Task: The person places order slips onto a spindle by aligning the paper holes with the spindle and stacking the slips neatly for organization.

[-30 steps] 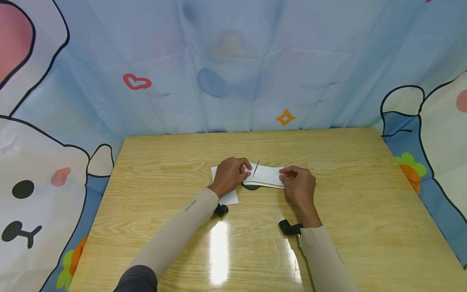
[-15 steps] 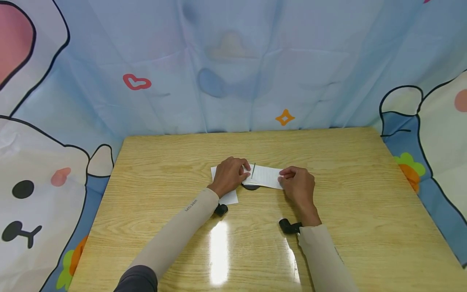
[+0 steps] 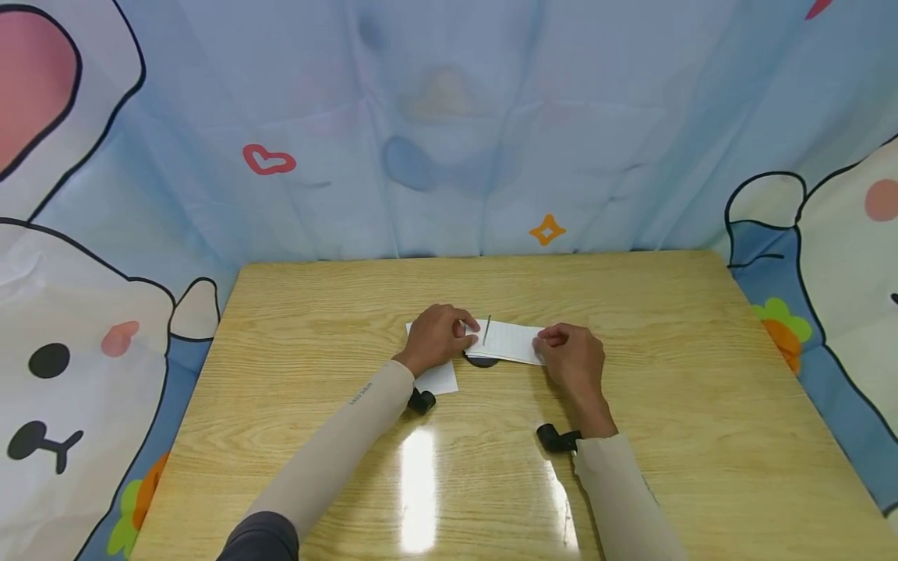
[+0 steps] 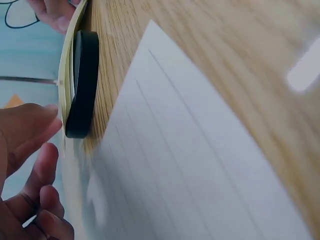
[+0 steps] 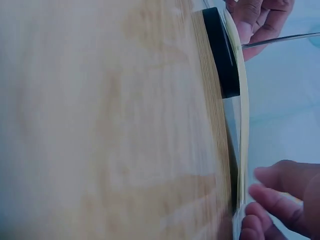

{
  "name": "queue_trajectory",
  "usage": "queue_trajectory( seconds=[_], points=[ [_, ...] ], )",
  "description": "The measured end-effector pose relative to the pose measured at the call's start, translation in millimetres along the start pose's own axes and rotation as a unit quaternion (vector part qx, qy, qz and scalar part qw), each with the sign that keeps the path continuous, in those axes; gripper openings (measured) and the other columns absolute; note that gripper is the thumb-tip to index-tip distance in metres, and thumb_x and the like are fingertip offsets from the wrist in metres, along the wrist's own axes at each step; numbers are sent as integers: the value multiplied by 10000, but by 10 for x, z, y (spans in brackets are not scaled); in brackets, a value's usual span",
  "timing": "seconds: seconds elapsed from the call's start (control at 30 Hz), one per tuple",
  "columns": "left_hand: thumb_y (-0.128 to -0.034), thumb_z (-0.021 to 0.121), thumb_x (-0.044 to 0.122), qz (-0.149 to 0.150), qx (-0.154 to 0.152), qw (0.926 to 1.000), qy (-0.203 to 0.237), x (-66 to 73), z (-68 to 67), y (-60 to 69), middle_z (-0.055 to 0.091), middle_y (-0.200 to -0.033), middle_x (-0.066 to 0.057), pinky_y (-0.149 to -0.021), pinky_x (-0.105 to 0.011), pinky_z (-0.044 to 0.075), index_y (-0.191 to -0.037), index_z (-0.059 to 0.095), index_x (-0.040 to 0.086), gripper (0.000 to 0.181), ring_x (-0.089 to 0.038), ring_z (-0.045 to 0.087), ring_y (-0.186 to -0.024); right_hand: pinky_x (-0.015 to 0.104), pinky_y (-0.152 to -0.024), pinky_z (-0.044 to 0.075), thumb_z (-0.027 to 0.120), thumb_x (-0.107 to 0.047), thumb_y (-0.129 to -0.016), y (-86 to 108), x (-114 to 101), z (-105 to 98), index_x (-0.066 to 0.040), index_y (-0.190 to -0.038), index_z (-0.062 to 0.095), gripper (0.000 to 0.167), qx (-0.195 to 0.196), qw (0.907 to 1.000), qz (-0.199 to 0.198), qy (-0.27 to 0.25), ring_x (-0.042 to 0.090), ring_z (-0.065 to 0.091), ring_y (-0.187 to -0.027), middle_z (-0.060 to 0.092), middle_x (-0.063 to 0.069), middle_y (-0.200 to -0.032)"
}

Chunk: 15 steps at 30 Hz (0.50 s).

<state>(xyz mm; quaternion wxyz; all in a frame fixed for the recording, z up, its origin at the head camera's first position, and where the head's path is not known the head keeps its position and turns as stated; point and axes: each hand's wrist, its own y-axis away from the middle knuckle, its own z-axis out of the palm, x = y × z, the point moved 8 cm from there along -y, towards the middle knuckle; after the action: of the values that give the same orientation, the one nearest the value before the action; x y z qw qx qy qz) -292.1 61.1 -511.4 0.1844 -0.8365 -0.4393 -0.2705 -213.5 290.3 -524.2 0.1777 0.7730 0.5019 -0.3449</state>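
A thin metal spike (image 3: 487,330) stands up through several lined white paper sheets (image 3: 516,341). Its black round base (image 3: 482,361) shows under their front edge and appears as a thick dark disc in both wrist views. At the left end of the sheets, my left hand (image 3: 436,338) holds them with thumb and finger close to the spike. My right hand (image 3: 574,358) pinches the right end, its fingertips at the sheet edges. Another lined sheet (image 4: 170,130) lies on the table beneath my left hand, partly covered by it in the head view.
The wooden table (image 3: 316,327) stretches out around the papers, with glare on its near part. Behind it hangs a printed curtain (image 3: 449,132). Black wrist-worn devices (image 3: 557,438) stick out from both wrists.
The spike leaned right a second ago and now stands more upright. The sheets have settled slightly lower over the base. Both hands keep nearly the same places, and the head view has shifted a little.
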Motion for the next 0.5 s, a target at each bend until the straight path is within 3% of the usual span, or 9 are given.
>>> queue_trajectory(
  seconds=[0.23, 0.4, 0.5],
  points=[
    [-984, 748, 199, 47, 125, 9985, 530, -61, -106, 66, 737, -861, 14, -658, -266, 459, -1103, 826, 186, 143, -133, 606, -770, 324, -757, 490, 775, -241, -966, 82, -36, -64, -98, -1036, 814, 163, 407, 9976, -35, -552, 257, 692, -830, 766, 116, -914],
    [-985, 739, 177, 135, 332, 9963, 787, -118, -253, 94, 734, -861, 17, -681, -289, 444, -1137, 817, 177, 171, -149, 563, -746, 194, -714, 480, 772, -270, -983, 174, -165, -142, -106, -1067, 811, 188, 756, 9927, -140, -927, 190, 664, -811, 760, 102, -912],
    [-986, 748, 161, 116, 377, 9933, 1085, -154, -358, 108, 751, -907, -1, -759, -331, 473, -1158, 812, 150, 184, -183, 581, -818, 143, -696, 475, 779, -261, -980, 255, -270, -193, -108, -1074, 812, 182, 959, 9877, -291, -1203, 141, 645, -798, 752, 89, -907]
  ],
)
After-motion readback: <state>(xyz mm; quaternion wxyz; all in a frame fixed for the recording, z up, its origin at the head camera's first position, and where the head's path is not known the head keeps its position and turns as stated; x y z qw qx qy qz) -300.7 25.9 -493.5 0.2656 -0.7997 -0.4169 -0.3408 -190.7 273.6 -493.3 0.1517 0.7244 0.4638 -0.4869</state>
